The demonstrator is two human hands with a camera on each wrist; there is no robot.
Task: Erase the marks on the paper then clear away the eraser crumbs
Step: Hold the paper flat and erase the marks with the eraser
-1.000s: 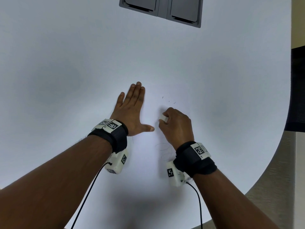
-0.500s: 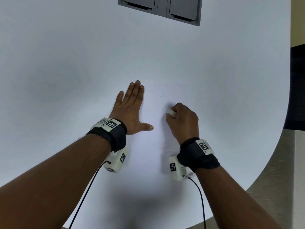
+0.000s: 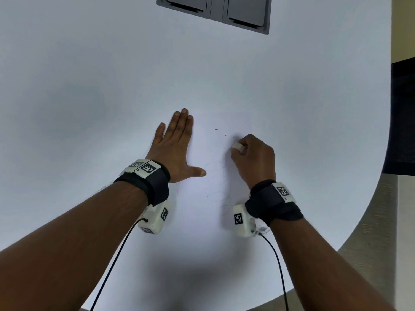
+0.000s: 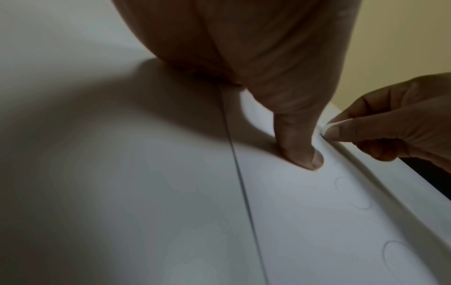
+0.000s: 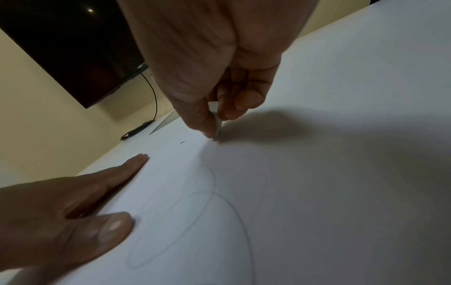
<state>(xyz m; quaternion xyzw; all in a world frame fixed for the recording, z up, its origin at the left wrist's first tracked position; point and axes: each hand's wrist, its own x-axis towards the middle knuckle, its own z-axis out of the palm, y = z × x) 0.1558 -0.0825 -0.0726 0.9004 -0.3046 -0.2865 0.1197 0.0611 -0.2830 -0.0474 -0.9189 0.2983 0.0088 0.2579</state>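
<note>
Landmark: the paper (image 3: 202,221) is lying flat on the white table (image 3: 89,86); every place below is given relative to it.
Left hand: the left hand (image 3: 177,151) is lying flat across the paper's left edge, fingers straight and together, thumb spread toward the middle, holding nothing and pinning the sheet.
Marks: faint pencil loops (image 5: 195,212) are showing on the near half of the paper, between the two wrists; they look untouched.
Crumbs: a few dark crumbs (image 3: 224,133) are sitting at the paper's far end, just beyond the eraser.
Eraser: the small white eraser (image 3: 237,146) is touching the paper toward its far right part.
Right hand: the right hand (image 3: 253,160) is pinching the eraser between thumb and curled fingers, pressing its tip down on the sheet.
Progress: erasing appears to be under way at the far end only; I judge that most loops are waiting to be rubbed out, and the crumbs are not yet being cleared.
Socket panel: a grey socket panel (image 3: 213,12) is sitting in the table well beyond the paper.
</note>
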